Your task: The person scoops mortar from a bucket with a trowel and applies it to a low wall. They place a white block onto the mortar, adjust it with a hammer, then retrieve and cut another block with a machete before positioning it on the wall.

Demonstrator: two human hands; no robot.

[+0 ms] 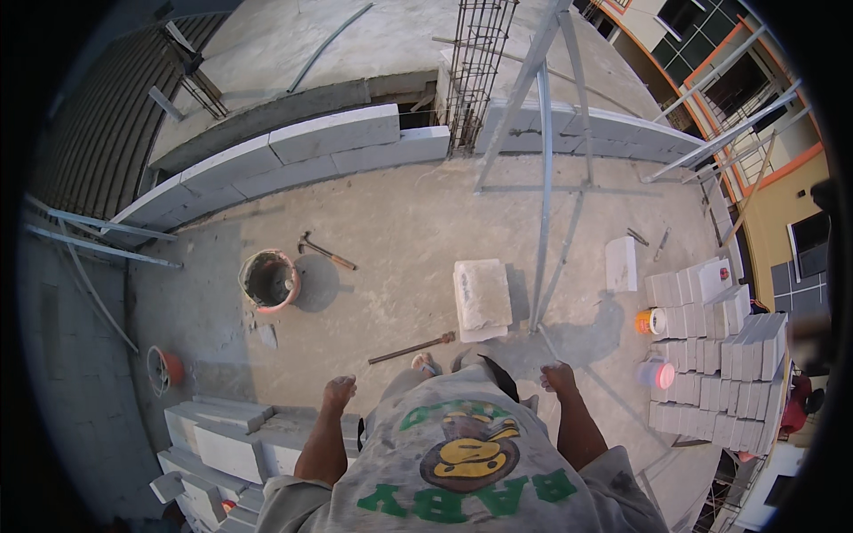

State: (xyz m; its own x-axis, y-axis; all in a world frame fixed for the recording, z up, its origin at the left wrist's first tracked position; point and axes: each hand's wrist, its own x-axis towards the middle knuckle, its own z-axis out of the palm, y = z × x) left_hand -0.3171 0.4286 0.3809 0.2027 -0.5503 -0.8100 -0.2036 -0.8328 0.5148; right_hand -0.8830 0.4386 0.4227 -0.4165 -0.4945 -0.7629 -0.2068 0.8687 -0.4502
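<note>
Both my hands hang at my sides with bent fingers. My left hand (339, 392) is curled closed, and nothing shows in it. Also loosely closed, my right hand (558, 378) shows nothing between its fingers. Between them, ahead of my feet, lies a long brown rod-like tool (410, 348), touched by neither hand. A short stack of pale blocks (482, 298) sits beyond it, slightly right. Farther left stands a mortar bucket (270, 281) with grey residue inside, and a claw hammer (328, 251) lies beside it.
A low block wall (333, 142) runs along the far edge beside a rebar column (480, 71). Metal props (544, 178) stand ahead right. Block stacks (711, 355) flank me right, others (218, 435) left. A tipped orange bucket (169, 368) lies far left; small pails (655, 373) stand right.
</note>
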